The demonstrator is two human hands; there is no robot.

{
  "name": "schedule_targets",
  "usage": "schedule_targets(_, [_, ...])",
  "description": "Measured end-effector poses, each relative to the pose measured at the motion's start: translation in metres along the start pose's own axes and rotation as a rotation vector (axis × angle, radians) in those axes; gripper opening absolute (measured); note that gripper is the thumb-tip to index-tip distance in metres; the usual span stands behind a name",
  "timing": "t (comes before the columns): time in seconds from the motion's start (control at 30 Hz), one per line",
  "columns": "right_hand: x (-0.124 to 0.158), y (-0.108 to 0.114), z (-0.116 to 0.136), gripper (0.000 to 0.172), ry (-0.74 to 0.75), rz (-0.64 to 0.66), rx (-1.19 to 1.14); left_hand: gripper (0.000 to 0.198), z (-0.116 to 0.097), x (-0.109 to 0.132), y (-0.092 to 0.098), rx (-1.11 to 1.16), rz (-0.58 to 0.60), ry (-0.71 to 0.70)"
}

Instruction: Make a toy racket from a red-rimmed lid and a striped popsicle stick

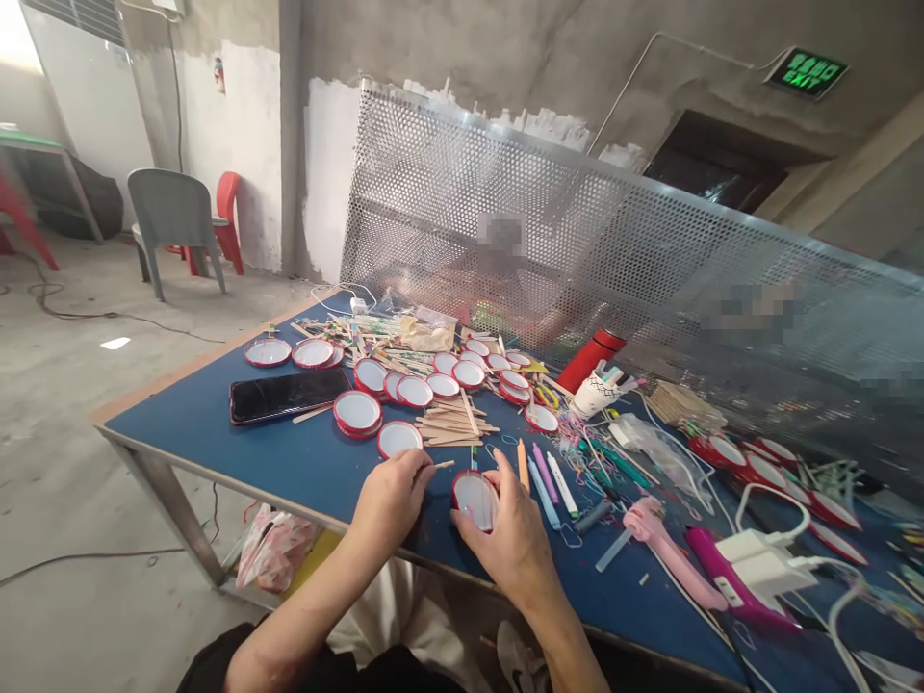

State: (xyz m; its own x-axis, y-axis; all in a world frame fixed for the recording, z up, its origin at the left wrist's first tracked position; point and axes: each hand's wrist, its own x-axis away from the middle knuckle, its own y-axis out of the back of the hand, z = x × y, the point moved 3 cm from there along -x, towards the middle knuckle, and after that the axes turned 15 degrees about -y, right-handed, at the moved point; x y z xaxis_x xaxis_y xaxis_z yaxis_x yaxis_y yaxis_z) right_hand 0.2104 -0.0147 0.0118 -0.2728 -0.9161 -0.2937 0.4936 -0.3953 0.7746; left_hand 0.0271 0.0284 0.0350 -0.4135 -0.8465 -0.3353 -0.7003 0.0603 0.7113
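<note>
My left hand [390, 496] is closed in a pinch on a thin wooden stick [443, 465], whose pale tip points right. My right hand [514, 529] grips a red-rimmed round lid [474, 500] by its edges, tilted up near the table's front edge. The lid's pale inside faces me. A short coloured piece [474, 456] shows just above its rim; I cannot tell whether the two are joined. Beyond my left hand lies another red-rimmed lid [399, 440]. Flat craft sticks [453, 423] are piled behind it.
More lids [415, 391] and loose sticks cover the table's back. A black phone [289, 395] lies left. Coloured pens [545, 474], a pink glue gun [668, 553], white plugs [765, 563] and cables are right. A red bottle [592, 359] leans near the perforated metal screen [448, 183].
</note>
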Motion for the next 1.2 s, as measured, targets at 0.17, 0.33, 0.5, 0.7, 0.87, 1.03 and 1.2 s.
schedule_targets(0.17, [0.008,0.011,-0.014,0.082,0.037,0.032,-0.081,0.017,-0.004,0.0,-0.001,-0.097,0.092,0.009])
schedule_targets(0.33, [0.02,0.026,-0.026,0.085,0.143,0.129,-0.135,0.021,-0.011,0.0,-0.006,-0.208,0.207,-0.003])
schedule_targets(0.5, [0.028,0.031,-0.032,0.093,0.201,0.277,-0.166,0.024,-0.017,-0.002,-0.01,-0.307,0.271,-0.025])
schedule_targets(0.7, [0.032,0.027,-0.038,0.103,0.201,0.33,-0.245,0.025,-0.019,-0.002,-0.015,-0.361,0.297,-0.056])
schedule_targets(0.87, [0.03,0.027,-0.034,0.102,0.202,0.347,-0.247,0.024,-0.02,-0.003,-0.018,-0.394,0.303,-0.068])
schedule_targets(1.03, [0.026,0.029,-0.024,0.101,0.219,0.35,-0.214,0.024,-0.02,-0.002,-0.02,-0.415,0.283,-0.096])
schedule_targets(1.2, [0.025,0.03,-0.02,0.1,0.237,0.357,-0.208,0.024,-0.018,-0.001,-0.022,-0.425,0.265,-0.099])
